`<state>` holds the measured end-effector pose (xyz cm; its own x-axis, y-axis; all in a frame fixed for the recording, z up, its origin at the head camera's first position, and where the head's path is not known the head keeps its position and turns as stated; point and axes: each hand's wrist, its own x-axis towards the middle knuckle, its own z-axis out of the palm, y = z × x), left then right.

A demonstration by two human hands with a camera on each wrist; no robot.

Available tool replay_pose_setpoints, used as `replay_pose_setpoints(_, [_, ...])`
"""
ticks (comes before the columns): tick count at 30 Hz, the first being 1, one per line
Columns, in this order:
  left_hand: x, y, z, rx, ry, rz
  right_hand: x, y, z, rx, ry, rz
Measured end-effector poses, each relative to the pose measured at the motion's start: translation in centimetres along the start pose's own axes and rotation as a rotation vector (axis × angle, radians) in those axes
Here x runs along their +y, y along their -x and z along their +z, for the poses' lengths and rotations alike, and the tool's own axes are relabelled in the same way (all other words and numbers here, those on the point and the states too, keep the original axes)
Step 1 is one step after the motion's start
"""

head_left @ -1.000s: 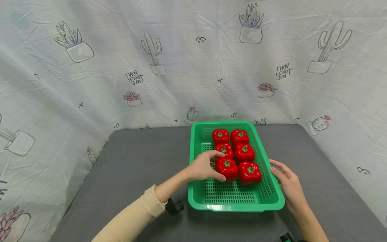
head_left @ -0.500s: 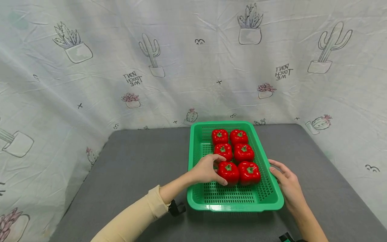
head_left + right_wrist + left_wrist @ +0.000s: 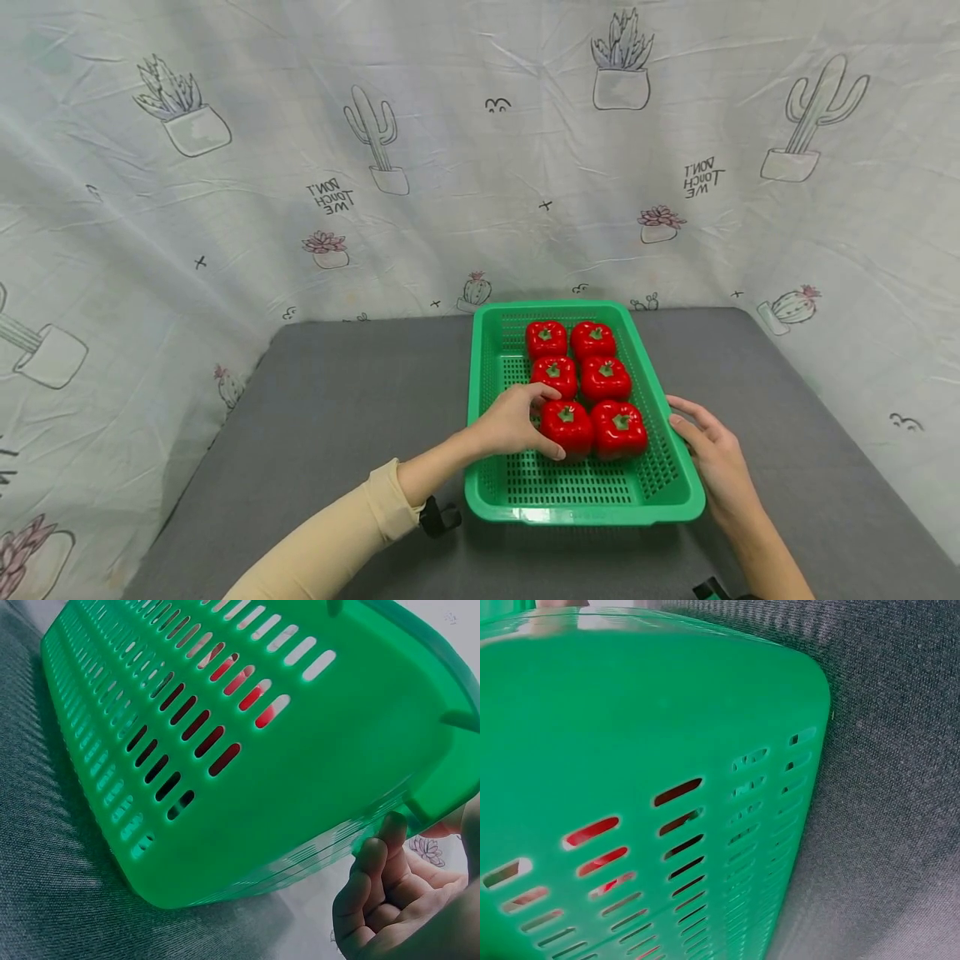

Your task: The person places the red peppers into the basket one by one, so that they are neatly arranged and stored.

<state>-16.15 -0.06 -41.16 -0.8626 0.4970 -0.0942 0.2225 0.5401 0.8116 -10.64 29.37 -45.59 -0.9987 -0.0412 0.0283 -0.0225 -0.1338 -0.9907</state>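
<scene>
Several glossy red bell peppers with green stems stand in two columns inside a green plastic basket [image 3: 585,514]. My left hand [image 3: 512,423] reaches over the basket's left rim. Its thumb and fingers curl round the near-left bell pepper [image 3: 567,430], which rests beside the near-right bell pepper [image 3: 619,431]. Behind it sits the middle-left bell pepper [image 3: 554,376], close to my fingertips. On the basket's right side my right hand [image 3: 716,458] grips the rim, thumb on top. From the right wrist view, curled fingers [image 3: 369,862] show under that rim. The left wrist view shows only the basket's slotted outer wall [image 3: 652,712].
The basket stands on a grey cloth-covered table [image 3: 360,400]. A pale curtain [image 3: 450,150] printed with cacti hangs behind and along both sides. A beige sleeve [image 3: 337,533] and a black wrist strap [image 3: 438,517] are on the left arm. The basket's left strip and front hold no peppers.
My left hand has shifted slightly toward me with the near-left pepper, which now lines up beside the near-right one. During the last half second little moves. The right hand stays on the rim.
</scene>
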Motion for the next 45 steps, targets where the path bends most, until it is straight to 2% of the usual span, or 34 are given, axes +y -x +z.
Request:
replay_pose_setpoints(4, [0.1,0.1,0.1,0.002,-0.043,0.007,0.0,0.1,0.0,0.002,0.006,0.001])
replay_pose_setpoints(18, [0.9,0.7,-0.4,-0.004,-0.035,0.035,-0.4,0.2,0.1,0.009,0.008,0.010])
replay_pose_setpoints(26, [0.9,0.6,-0.3,-0.023,-0.094,0.045,-0.4,0.2,0.0,0.004,-0.003,0.012])
replay_pose_setpoints(37, [0.4,0.6,-0.1,0.010,-0.109,0.036,-0.2,0.1,0.1,0.007,0.018,0.013])
replay_pose_setpoints(45, [0.8,0.9,-0.1,0.015,-0.120,0.037,-0.2,0.1,0.1,0.005,0.011,0.012])
